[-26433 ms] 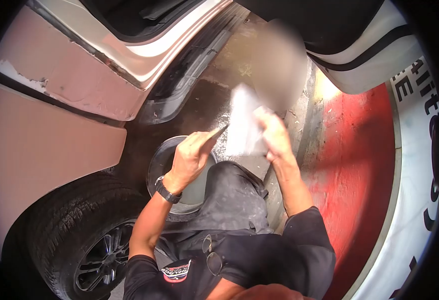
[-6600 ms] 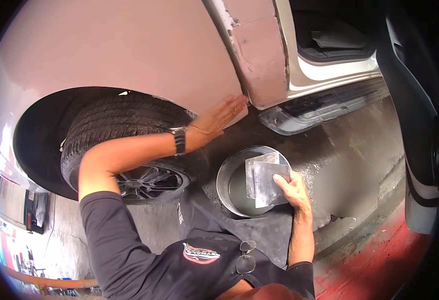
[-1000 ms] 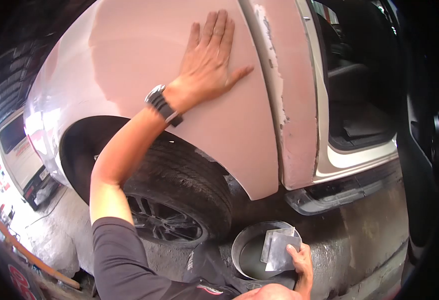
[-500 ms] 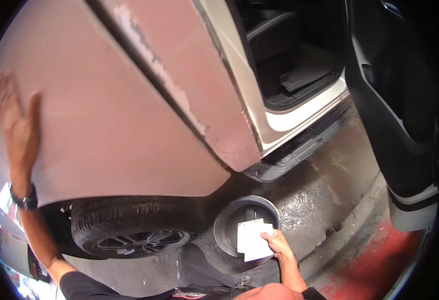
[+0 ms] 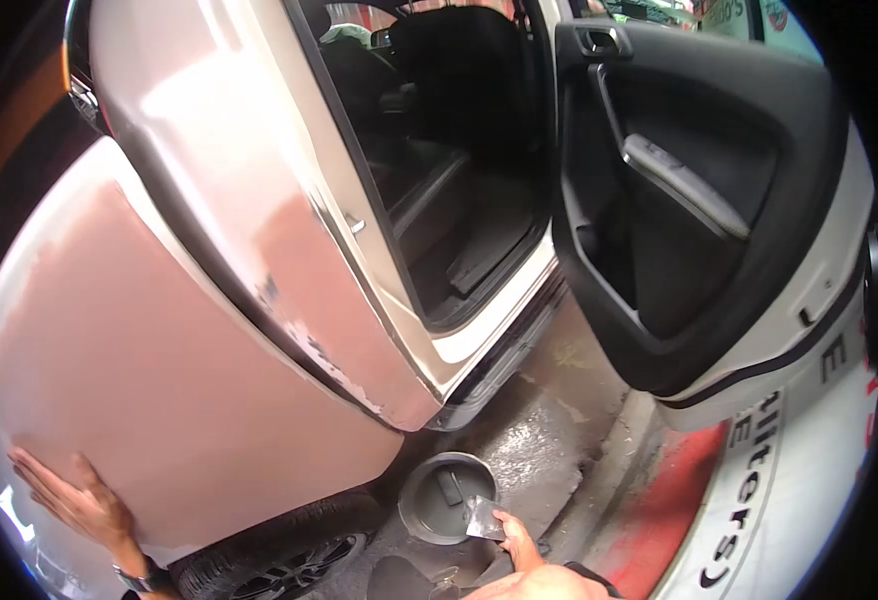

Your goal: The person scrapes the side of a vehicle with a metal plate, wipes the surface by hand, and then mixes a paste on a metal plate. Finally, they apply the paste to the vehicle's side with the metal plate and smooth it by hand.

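Observation:
My left hand (image 5: 79, 500) lies flat with its fingers spread on the dull pinkish-brown rear side panel (image 5: 189, 380) of a vehicle. A dark watch (image 5: 137, 578) is on that wrist. Low in the middle, my right hand (image 5: 515, 535) pinches a folded white sheet (image 5: 484, 518) that looks like paper; its kind is not clear. The sheet overlaps the right edge of a round grey basin (image 5: 409, 515) on the floor. Inside the basin rests a dark oblong block (image 5: 449, 488).
A rear wheel (image 5: 289, 565) sits below the panel. Beyond a gap stands the cab with patchy pinkish paint (image 5: 309, 270). Its open door (image 5: 679, 200) reaches out at right, above a side step (image 5: 499, 365). The floor is wet (image 5: 534, 440), with a red-painted strip (image 5: 674, 490) and a lettered white surface (image 5: 759, 520).
The view has tilted up, showing more of the cab and door. My left hand is still flat on the panel, now lower in view; my right hand still holds the sheet by the basin.

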Motion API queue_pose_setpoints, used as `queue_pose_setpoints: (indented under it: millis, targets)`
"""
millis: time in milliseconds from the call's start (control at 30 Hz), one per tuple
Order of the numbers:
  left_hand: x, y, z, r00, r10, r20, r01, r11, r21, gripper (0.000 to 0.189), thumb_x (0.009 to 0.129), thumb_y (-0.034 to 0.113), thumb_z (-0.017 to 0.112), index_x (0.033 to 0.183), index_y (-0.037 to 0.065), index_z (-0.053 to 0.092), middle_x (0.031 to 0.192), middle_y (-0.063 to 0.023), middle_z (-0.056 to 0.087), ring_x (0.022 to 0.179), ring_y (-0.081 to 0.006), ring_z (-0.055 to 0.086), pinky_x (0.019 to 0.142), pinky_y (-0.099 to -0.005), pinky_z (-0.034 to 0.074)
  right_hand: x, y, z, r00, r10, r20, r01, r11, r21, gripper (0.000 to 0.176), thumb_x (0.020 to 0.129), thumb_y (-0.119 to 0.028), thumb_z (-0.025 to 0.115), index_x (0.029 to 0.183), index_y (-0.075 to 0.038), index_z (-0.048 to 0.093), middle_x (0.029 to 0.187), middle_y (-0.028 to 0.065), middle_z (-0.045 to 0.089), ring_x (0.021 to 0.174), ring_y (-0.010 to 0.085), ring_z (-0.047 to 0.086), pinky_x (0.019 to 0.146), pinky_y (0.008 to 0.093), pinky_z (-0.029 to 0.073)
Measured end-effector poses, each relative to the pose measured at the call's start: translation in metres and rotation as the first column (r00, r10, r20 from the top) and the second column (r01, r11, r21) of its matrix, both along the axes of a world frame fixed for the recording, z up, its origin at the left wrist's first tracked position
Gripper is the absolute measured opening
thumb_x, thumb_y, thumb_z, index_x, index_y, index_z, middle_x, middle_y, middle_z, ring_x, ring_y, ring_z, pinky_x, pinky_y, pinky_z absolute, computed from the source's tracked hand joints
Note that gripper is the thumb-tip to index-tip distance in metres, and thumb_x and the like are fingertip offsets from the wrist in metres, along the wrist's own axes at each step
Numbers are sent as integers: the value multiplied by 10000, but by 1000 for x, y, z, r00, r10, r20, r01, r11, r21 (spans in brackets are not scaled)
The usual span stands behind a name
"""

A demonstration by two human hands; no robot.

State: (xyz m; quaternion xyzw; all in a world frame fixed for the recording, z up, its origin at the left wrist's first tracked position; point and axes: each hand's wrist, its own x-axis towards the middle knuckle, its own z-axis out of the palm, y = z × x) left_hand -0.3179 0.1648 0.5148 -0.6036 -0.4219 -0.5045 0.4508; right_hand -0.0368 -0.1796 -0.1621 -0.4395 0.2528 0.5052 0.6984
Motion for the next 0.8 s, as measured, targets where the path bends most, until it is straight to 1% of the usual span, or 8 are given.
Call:
queue_pose_setpoints:
  millis: [100,167,433,533,633,667,767,800]
  targets:
    - [4,-13,8,1000,-9,0,9,998,-61,850,967,641,386,1554,48,226,1608,-157,241,1492,-327,209,1192,-527,132,-12,-30,68,989,-151,-9,151,988,31,387,906,-314,657,1214,-83,613,1164,110,674,1095,309,624,946,634,414]
    - [4,-19,15,999,-44,-1,44,993,-112,878,958,648,402,1553,30,217,1609,-169,231,1490,-344,210,1189,-531,131,-13,-49,111,984,-176,40,179,977,-114,370,914,-276,632,1206,-51,615,1174,141,665,1114,321,615,1034,617,353]
    - [-15,-34,15,961,-192,200,263,857,-443,986,944,590,504,1550,-41,48,1623,-249,27,1507,-404,-19,1171,-574,-28,33,-91,303,945,-153,289,279,840,-466,367,863,-210,669,1158,5,631,1115,147,676,939,319,678,815,532,536]
    - [-27,-41,32,915,-168,367,342,807,-482,956,970,529,499,1551,-27,-17,1626,-240,-43,1505,-394,-88,1167,-574,-48,72,-91,312,962,-115,248,206,902,-379,364,862,-226,680,1162,-22,644,1132,143,677,950,310,678,788,487,542]
    - [-42,-22,52,896,-70,439,278,860,-429,908,992,500,471,1549,-31,-11,1620,-260,-31,1504,-409,-60,1158,-598,-37,103,-73,335,946,77,316,96,862,-497,324,877,-311,648,1084,-61,645,959,83,696,812,265,666,717,414,520]
    - [-45,-14,57,893,-29,450,233,884,-406,898,997,495,462,1545,-37,-10,1615,-274,-24,1503,-418,-46,1156,-608,-28,107,-60,353,940,64,335,138,826,-547,315,868,-365,639,1020,-89,639,869,51,678,617,221,609,534,376,459]
    - [-35,8,72,802,98,589,143,926,-348,921,989,548,433,1529,-76,25,1598,-314,-2,1497,-444,0,1147,-641,24,162,-53,342,921,296,254,-106,817,-567,298,861,-397,631,971,-121,621,775,12,641,455,179,499,399,327,336]
    - [-36,11,72,762,137,632,104,938,-329,932,985,570,419,1525,-87,37,1594,-322,5,1494,-451,10,1145,-649,38,178,-45,349,909,344,234,-146,791,-595,273,861,-408,619,905,-140,598,707,-14,597,360,141,378,334,313,217]
